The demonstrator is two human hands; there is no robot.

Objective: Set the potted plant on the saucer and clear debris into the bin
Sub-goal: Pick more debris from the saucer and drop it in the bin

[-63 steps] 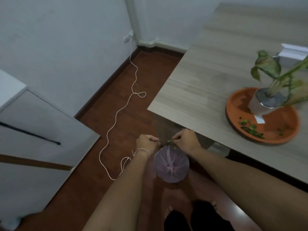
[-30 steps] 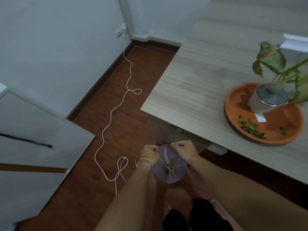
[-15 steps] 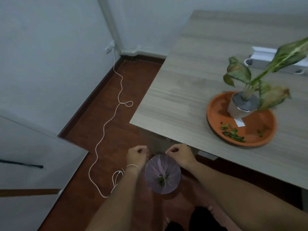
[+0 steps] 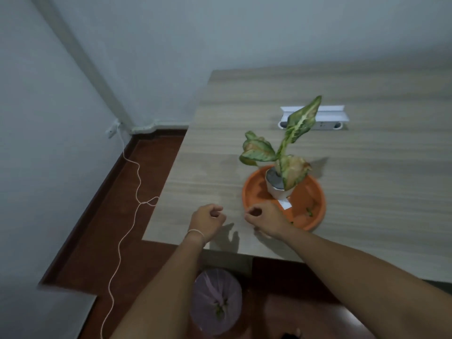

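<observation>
A white pot with a variegated plant [image 4: 278, 189] stands on the orange saucer [image 4: 315, 192] on the wooden table [image 4: 367, 167]. A few green leaf scraps [image 4: 309, 211] lie in the saucer's near right part. My right hand [image 4: 265, 220] hovers at the saucer's near left rim, fingers curled, and covers part of it. My left hand [image 4: 208, 220] hangs over the table's near corner, loosely curled and empty. The bin [image 4: 216, 300], lined with a purple bag, sits on the floor below the table edge and holds green scraps.
A white power strip box [image 4: 322, 117] lies on the table behind the plant. A white cord [image 4: 127, 228] snakes across the red-brown floor from a wall socket [image 4: 111, 132]. A wall stands on the left.
Both hands rose from the bin's rim up to the table, the right one reaching the saucer. My view lifted, so the bin now sits low in the frame.
</observation>
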